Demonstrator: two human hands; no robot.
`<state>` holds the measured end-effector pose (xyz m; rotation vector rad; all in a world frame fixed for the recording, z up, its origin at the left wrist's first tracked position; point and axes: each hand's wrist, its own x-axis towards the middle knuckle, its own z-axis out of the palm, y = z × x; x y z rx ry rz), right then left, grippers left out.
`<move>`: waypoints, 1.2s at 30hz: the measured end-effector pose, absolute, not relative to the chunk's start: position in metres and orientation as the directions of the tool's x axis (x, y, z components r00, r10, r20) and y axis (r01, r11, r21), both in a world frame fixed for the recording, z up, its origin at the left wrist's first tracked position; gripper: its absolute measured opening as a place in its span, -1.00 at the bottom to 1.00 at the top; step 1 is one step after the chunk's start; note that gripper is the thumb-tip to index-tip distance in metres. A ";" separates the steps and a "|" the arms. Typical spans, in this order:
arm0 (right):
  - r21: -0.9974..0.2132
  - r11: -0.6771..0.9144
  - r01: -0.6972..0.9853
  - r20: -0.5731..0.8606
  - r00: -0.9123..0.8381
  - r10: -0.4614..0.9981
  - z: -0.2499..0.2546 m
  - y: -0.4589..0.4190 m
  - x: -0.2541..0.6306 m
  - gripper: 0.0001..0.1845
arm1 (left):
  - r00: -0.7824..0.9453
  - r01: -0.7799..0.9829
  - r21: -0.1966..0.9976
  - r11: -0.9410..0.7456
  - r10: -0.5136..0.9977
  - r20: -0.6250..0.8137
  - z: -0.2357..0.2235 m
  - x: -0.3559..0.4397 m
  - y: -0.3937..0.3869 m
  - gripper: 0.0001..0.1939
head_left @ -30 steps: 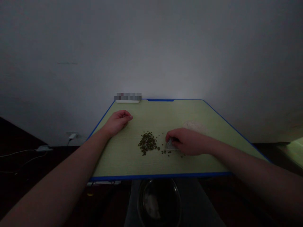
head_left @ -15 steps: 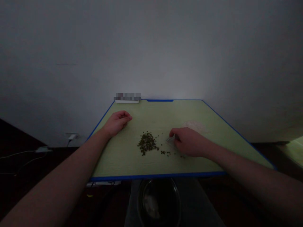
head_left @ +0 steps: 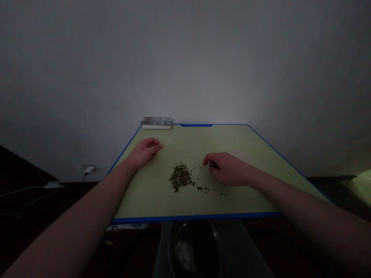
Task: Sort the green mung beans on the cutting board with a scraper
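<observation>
Head view, dim light. Far left, white cables (head_left: pixel 29 191) lie on a dark surface below a wall socket (head_left: pixel 89 169). The left hand (head_left: pixel 144 153) rests on the pale green tabletop with the blue edge (head_left: pixel 197 218), fingers loosely curled and holding nothing visible; it seems parked clear of the work. Behind it, a white object (head_left: pixel 156 126), partly blurred out, sits at the table's far edge. Centre: a compact pile of small dark green beans (head_left: pixel 181 177), with loose strays (head_left: pixel 205 189) trailing rightward. Directly below, past the near table edge, a glass bowl (head_left: pixel 194 247) sits close to the person's body, apparently placed within easy reach. The right hand (head_left: pixel 227 168) is closed in a pinch on a small pale piece (head_left: pixel 204 167), material unclear, held low just beside the pile, apparently to work at the beans.
</observation>
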<state>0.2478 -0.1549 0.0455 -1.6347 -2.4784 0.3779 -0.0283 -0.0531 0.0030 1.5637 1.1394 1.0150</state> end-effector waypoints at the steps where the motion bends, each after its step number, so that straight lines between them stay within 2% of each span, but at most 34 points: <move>1: -0.294 0.389 0.873 -0.024 -0.414 0.910 0.044 -0.156 0.245 -0.69 | 0.229 0.210 0.967 -0.142 0.969 0.092 0.004 -0.028 -0.054 -0.82; 10: -0.121 0.242 0.963 -0.054 -0.250 0.967 0.044 -0.132 0.272 -0.67 | 0.234 0.205 0.970 -0.134 0.969 0.085 0.004 -0.027 -0.054 -0.81; 12: -0.144 0.306 0.941 -0.056 -0.316 0.947 0.049 -0.125 0.269 -0.66 | 0.229 0.218 0.968 -0.127 0.970 0.076 0.005 -0.026 -0.055 -0.82; 16: -0.218 0.530 0.820 -0.051 -0.552 0.832 0.054 -0.103 0.242 -0.65 | 0.205 0.228 0.967 -0.117 0.976 0.070 0.006 -0.027 -0.056 -0.82; 20: -0.254 0.616 0.746 -0.116 -0.656 0.746 0.049 -0.082 0.217 -0.66 | 0.223 0.212 0.969 -0.128 0.972 0.079 0.002 -0.030 -0.054 -0.81; 28: -0.297 0.666 0.684 -0.181 -0.725 0.664 0.046 -0.088 0.221 -0.65 | 0.244 0.179 0.974 -0.137 0.966 0.091 0.001 -0.030 -0.051 -0.82; 36: -0.303 0.627 0.718 -0.171 -0.688 0.705 0.048 -0.118 0.239 -0.67 | 0.235 0.185 0.976 -0.116 0.969 0.071 0.001 -0.028 -0.052 -0.80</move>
